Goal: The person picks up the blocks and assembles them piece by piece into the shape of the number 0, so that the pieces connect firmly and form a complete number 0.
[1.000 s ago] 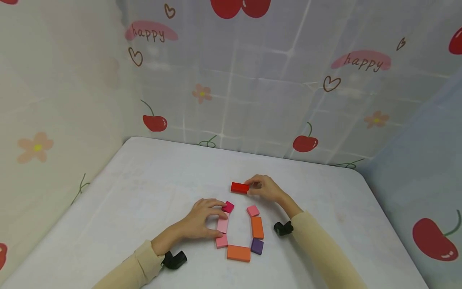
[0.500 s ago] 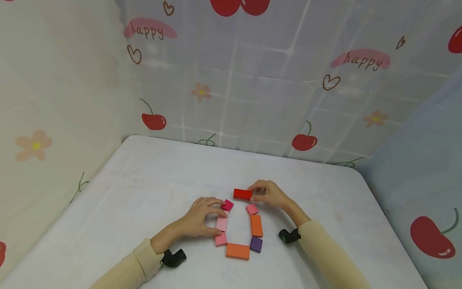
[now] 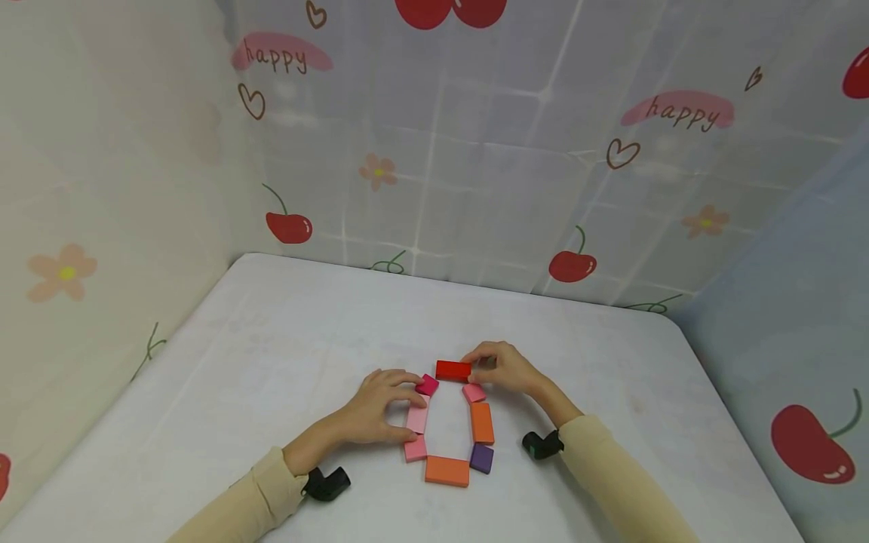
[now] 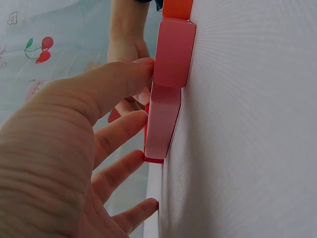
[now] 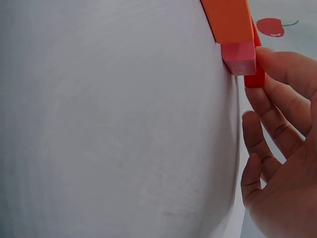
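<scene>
At the far end of a ring of wooden blocks, my right hand (image 3: 505, 367) pinches the right end of a red block (image 3: 451, 370) between thumb and fingers. In the right wrist view the red block (image 5: 254, 81) shows behind a pink cube (image 5: 239, 59). My left hand (image 3: 380, 407) spreads along the ring's left side, fingertips resting on a magenta cube (image 3: 428, 385) and a light pink block (image 3: 417, 417), thumb at a pink cube (image 3: 416, 449). The left wrist view shows that thumb against the pink cube (image 4: 174, 53), fingertips along the light pink block (image 4: 163, 121).
An orange block (image 3: 483, 424) and a purple cube (image 3: 482, 458) form the ring's right side, and another orange block (image 3: 447, 471) its near end. All lie on a white table (image 3: 305, 317). Cherry-print curtains (image 3: 475, 181) enclose the table's back and sides.
My right hand has brought the red block nearer, down to the far end of the ring between the magenta and pink cubes. The left hand has stayed on the left-side blocks.
</scene>
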The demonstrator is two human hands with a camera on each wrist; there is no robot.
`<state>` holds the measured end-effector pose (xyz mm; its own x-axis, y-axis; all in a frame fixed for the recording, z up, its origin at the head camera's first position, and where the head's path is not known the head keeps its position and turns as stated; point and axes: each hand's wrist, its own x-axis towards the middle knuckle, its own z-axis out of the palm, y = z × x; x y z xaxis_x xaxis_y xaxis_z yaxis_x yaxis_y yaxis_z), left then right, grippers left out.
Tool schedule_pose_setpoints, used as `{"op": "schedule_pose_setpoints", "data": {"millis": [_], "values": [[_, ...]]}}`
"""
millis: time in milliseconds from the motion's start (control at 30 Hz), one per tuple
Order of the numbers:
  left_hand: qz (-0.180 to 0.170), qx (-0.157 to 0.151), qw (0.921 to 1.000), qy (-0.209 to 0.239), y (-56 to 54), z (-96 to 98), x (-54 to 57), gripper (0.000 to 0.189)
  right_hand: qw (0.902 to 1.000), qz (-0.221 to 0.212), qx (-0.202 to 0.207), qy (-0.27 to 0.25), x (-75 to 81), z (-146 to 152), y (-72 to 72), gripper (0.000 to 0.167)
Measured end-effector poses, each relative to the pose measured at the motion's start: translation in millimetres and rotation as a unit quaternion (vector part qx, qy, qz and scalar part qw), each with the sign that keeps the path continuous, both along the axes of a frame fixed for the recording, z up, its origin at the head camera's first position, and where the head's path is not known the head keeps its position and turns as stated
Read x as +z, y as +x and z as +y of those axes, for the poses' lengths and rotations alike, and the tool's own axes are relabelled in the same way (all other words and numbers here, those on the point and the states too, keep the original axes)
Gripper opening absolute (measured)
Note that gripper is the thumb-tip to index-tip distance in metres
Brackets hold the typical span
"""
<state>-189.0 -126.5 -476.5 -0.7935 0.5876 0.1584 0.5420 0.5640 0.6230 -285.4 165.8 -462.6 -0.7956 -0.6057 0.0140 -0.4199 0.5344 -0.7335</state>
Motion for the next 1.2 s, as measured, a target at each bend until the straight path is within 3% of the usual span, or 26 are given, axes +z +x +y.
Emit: {"op": "schedule_pose_setpoints", "data": {"millis": [267, 533, 1200], "values": [[-0.002, 0.000, 1.0000, 0.002, 0.0, 0.0, -0.8, 0.040, 0.9994, -0.028, -0.016, 0.010, 0.8, -3.3, 3.3, 0.028], [-0.002, -0.001, 1.0000, 0.003, -0.3, -0.1, -1.6, 0.040, 0.9990, -0.040, -0.006, 0.017, 1.1, -3.9, 1.8, 0.026], [-0.002, -0.001, 1.0000, 0.007, 0.0, -0.2, -1.9, 0.039, 0.9993, -0.034, 0.012, 0.010, -0.5, -2.1, 1.7, 0.023]]}}
